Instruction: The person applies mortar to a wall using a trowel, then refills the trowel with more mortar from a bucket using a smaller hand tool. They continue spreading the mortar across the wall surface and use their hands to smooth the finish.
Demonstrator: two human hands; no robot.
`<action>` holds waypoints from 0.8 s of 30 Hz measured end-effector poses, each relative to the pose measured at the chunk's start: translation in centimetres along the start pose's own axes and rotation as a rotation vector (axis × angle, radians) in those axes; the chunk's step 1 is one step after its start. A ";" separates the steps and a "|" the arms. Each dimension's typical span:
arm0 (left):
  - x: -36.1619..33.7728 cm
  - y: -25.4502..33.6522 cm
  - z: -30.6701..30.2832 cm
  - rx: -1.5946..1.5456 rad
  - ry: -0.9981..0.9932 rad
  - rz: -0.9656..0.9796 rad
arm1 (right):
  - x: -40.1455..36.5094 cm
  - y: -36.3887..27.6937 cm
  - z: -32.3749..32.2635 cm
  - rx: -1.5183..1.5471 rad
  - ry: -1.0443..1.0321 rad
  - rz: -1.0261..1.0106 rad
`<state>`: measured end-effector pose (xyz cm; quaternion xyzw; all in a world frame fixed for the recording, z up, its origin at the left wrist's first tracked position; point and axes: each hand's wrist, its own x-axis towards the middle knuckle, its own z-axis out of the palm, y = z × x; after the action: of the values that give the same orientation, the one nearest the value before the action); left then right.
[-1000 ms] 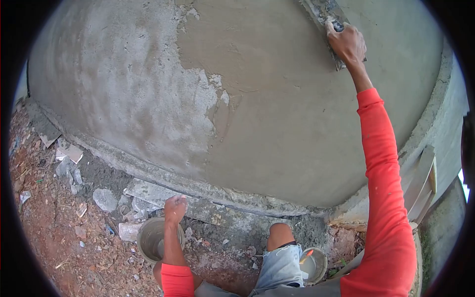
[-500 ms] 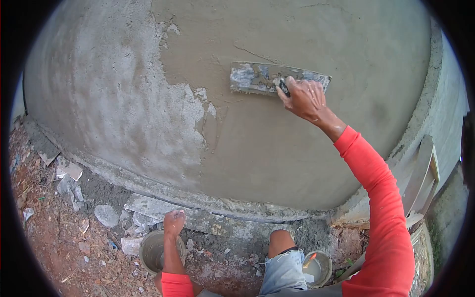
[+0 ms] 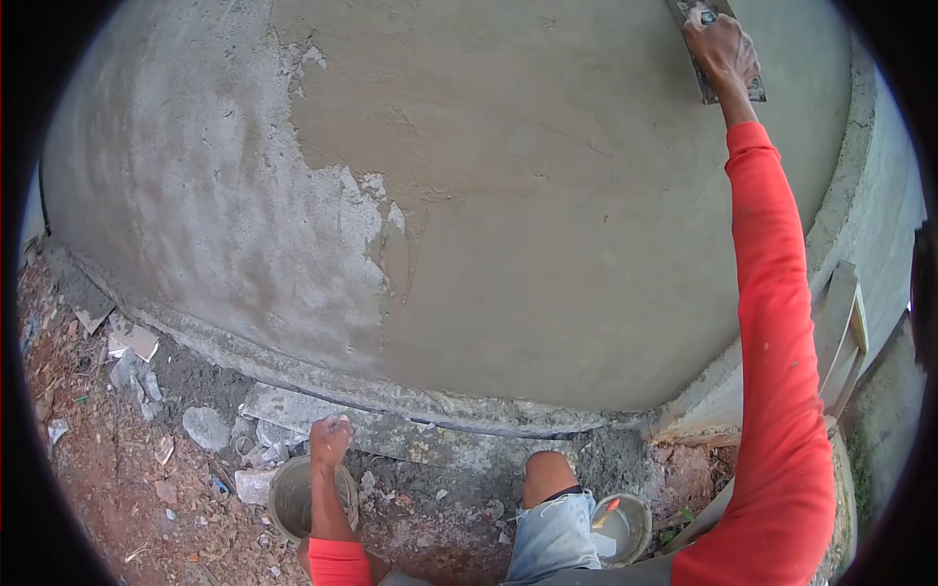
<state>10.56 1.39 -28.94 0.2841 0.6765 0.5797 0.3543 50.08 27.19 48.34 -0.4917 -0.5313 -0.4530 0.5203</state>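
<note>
My right hand is wrapped round the handle of a plastering trowel at the top right of the wall. The trowel's mortar-smeared blade stands nearly upright against the wet plaster; its upper end runs out of view. Left of the smooth plaster, with a ragged border between them, lies a rougher, paler stretch of wall. My left hand is closed in a loose fist low at the left, above a bucket, and nothing shows sticking out of it.
A smaller bucket with pale liquid and an orange-handled tool stands beside my knee. Rubble litters the earth at left. A concrete ledge runs along the wall's foot. Boards lean at right.
My right hand has swept the trowel up and to the right across the plaster, turning the blade from nearly level to nearly upright. My left hand stays closed above the bucket.
</note>
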 end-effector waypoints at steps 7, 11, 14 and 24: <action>1.6 -2.5 0.3 0.146 -0.084 -0.025 | -29.5 -0.3 -0.3 0.212 -0.222 -0.691; 1.7 -2.7 0.8 0.110 -0.051 -0.071 | -26.6 -3.0 0.3 0.222 -0.230 -0.578; 1.8 -3.6 0.4 0.299 -0.073 0.015 | -16.0 0.4 -0.5 0.041 -0.075 -0.257; -2.0 3.3 1.3 0.292 -0.030 0.109 | -9.5 1.7 2.2 0.381 -0.453 0.130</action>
<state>12.70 1.04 -25.52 0.3776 0.7317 0.4894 0.2871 51.29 29.05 38.73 -0.5065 -0.6767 -0.1900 0.4995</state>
